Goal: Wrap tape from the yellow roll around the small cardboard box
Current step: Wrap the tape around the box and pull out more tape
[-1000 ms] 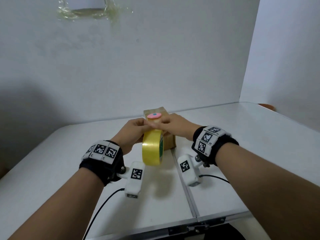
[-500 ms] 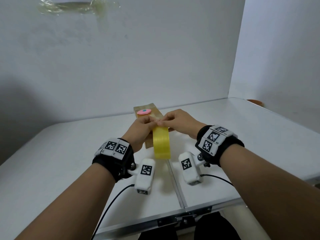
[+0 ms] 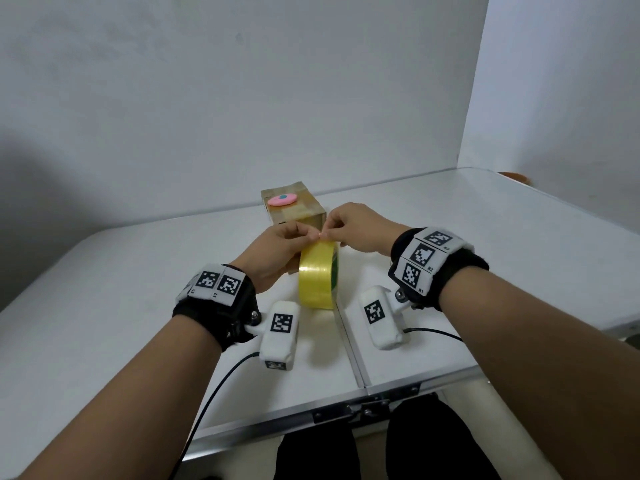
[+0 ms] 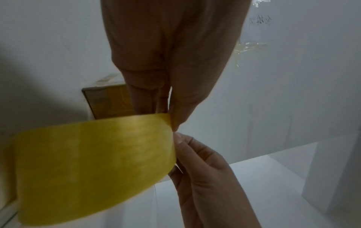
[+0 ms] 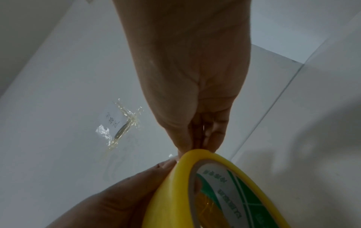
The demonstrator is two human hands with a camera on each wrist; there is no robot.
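The yellow tape roll [image 3: 317, 277] stands upright on its rim just in front of the small cardboard box [image 3: 298, 213], and its side with the green label faces right. My left hand [image 3: 304, 236] grips the roll's top from the left, fingers curled over it. From the right, my right hand [image 3: 329, 233] pinches the top rim where both sets of fingertips meet. The left wrist view shows the roll's [image 4: 93, 162] yellow band, with the box [image 4: 109, 101] behind it. In the right wrist view my right fingers [image 5: 215, 135] close on the roll [image 5: 195, 185]. Any loose tape end is too small to make out.
A pink disc [image 3: 282, 199] with a blue centre lies on top of the box. The white folding table [image 3: 104, 289] has a seam [image 3: 349, 344] running toward me. White walls stand behind and to the right. A taped paper note [image 5: 115, 121] hangs on the back wall.
Both hands and the roll have drawn back from the box toward me. The roll turned edge-on, then showed its green side again. The head view dropped lower.
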